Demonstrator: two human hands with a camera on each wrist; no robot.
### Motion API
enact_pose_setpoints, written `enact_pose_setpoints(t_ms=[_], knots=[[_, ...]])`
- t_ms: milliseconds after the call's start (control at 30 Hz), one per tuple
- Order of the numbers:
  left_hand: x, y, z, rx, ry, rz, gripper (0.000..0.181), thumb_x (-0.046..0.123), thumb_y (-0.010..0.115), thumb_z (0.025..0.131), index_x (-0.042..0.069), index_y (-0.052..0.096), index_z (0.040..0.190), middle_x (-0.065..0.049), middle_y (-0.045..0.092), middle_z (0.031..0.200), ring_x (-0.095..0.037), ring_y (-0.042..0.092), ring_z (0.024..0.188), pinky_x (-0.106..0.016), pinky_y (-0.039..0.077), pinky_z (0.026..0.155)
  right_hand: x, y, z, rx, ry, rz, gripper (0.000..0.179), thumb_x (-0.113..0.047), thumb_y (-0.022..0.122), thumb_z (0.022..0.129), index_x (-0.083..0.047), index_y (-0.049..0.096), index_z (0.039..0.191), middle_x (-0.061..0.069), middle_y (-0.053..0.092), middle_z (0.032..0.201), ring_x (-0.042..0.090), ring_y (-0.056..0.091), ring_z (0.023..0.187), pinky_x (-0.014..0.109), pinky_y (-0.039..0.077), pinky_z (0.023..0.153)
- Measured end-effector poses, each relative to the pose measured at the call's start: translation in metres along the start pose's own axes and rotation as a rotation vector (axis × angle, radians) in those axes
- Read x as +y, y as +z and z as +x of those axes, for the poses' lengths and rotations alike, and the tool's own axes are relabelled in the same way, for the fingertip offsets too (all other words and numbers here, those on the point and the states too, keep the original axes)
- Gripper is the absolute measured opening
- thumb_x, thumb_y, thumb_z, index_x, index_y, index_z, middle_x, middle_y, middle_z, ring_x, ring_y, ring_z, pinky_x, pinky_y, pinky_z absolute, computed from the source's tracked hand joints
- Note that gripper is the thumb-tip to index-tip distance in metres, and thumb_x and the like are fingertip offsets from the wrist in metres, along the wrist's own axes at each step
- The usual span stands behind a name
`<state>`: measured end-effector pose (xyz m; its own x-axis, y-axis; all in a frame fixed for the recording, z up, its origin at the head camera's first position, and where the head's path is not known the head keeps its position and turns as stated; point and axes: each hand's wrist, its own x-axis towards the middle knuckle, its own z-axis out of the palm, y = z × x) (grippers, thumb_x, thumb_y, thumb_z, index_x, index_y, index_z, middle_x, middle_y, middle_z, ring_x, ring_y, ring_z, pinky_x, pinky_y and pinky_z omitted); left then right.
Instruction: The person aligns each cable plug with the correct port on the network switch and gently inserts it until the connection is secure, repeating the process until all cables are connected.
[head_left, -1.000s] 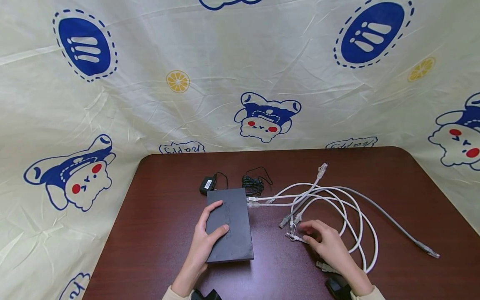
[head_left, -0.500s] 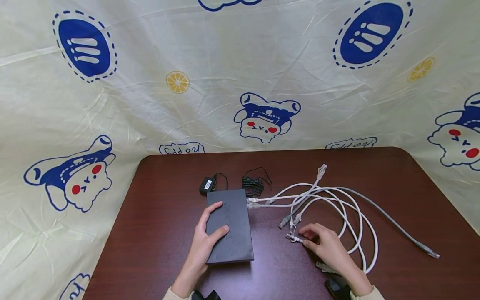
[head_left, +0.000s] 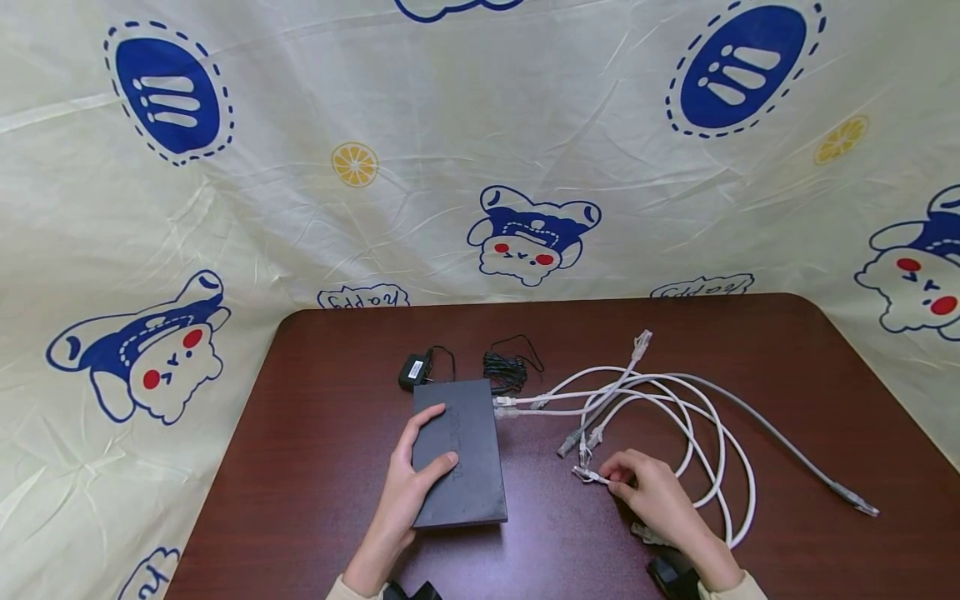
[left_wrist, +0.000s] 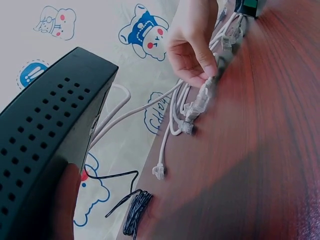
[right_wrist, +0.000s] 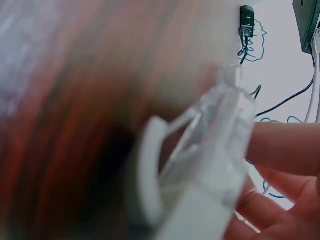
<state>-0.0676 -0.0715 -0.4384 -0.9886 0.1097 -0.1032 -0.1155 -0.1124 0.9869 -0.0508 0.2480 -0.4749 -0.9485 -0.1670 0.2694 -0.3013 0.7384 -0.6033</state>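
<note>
My left hand (head_left: 412, 479) holds a dark grey network switch (head_left: 468, 442) by its left side, thumb on top, fingers partly hidden under it. Two white network cables (head_left: 551, 397) run from the switch's right side. My right hand (head_left: 652, 492) pinches the rear of a clear network plug (head_left: 588, 475) between thumb and forefinger. That plug (right_wrist: 215, 140) looms large and blurred in the right wrist view. Beside it lie more plugs, among them a grey plug (head_left: 570, 443). In the left wrist view the vented side of the switch (left_wrist: 55, 115) faces the camera, tilted.
A black power adapter (head_left: 414, 371) and its bundled black cord (head_left: 506, 369) lie behind the switch. Loops of white cable (head_left: 720, 450) spread over the right of the brown table (head_left: 322, 467). A grey cable (head_left: 780, 442) reaches toward the right edge. Patterned cloth (head_left: 420, 233) hangs behind.
My right thumb and forefinger have come together on the plug's rear, where a gap stood between them earlier. The left hand and the switch have hardly moved.
</note>
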Motion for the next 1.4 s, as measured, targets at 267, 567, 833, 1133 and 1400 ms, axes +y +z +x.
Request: enact_pose_setpoints(t_ms=[267, 567, 833, 1133, 1400], knots=[[-0.001, -0.001, 0.0, 0.005, 0.001, 0.011, 0.058, 0.009, 0.069, 0.084, 0.028, 0.05, 0.136, -0.008, 0.041, 0.138, -0.028, 0.042, 0.116, -0.04, 0.041, 0.088, -0.008, -0.005, 0.002, 0.056, -0.016, 0.01, 0.035, 0.017, 0.073, 0.066, -0.015, 0.063, 0.077, -0.013, 0.048, 0.072, 0.0, 0.049, 0.066, 0.024, 0.047, 0.058], [-0.001, -0.001, 0.001, -0.002, -0.004, 0.009, 0.058, 0.01, 0.068, 0.085, 0.029, 0.05, 0.136, -0.009, 0.04, 0.137, -0.029, 0.042, 0.115, -0.04, 0.042, 0.086, -0.017, -0.012, 0.008, 0.094, -0.009, 0.033, 0.034, 0.017, 0.07, 0.07, -0.015, 0.065, 0.082, -0.012, 0.052, 0.077, 0.003, 0.051, 0.072, 0.025, 0.05, 0.063], [-0.002, 0.0, 0.001, -0.01, 0.001, 0.001, 0.058, 0.01, 0.068, 0.085, 0.029, 0.05, 0.136, -0.009, 0.041, 0.136, -0.029, 0.042, 0.114, -0.04, 0.042, 0.085, -0.02, -0.01, 0.013, 0.162, -0.06, 0.031, 0.033, 0.013, 0.075, 0.07, -0.015, 0.066, 0.085, -0.013, 0.053, 0.078, 0.003, 0.051, 0.072, 0.018, 0.045, 0.063], [-0.003, 0.0, 0.001, -0.014, 0.0, -0.005, 0.058, 0.01, 0.069, 0.085, 0.029, 0.05, 0.136, -0.01, 0.042, 0.135, -0.029, 0.043, 0.113, -0.041, 0.044, 0.083, -0.026, -0.01, 0.021, 0.218, -0.123, 0.083, 0.037, 0.013, 0.078, 0.067, -0.014, 0.067, 0.089, -0.011, 0.054, 0.078, 0.005, 0.051, 0.071, 0.014, 0.04, 0.062], [-0.004, 0.0, 0.001, -0.017, 0.01, -0.005, 0.058, 0.01, 0.069, 0.085, 0.028, 0.05, 0.136, -0.009, 0.041, 0.137, -0.028, 0.042, 0.115, -0.041, 0.042, 0.086, -0.033, -0.009, 0.028, 0.247, -0.209, 0.119, 0.036, 0.012, 0.08, 0.067, -0.012, 0.066, 0.091, -0.01, 0.055, 0.079, 0.006, 0.051, 0.069, 0.015, 0.039, 0.061]])
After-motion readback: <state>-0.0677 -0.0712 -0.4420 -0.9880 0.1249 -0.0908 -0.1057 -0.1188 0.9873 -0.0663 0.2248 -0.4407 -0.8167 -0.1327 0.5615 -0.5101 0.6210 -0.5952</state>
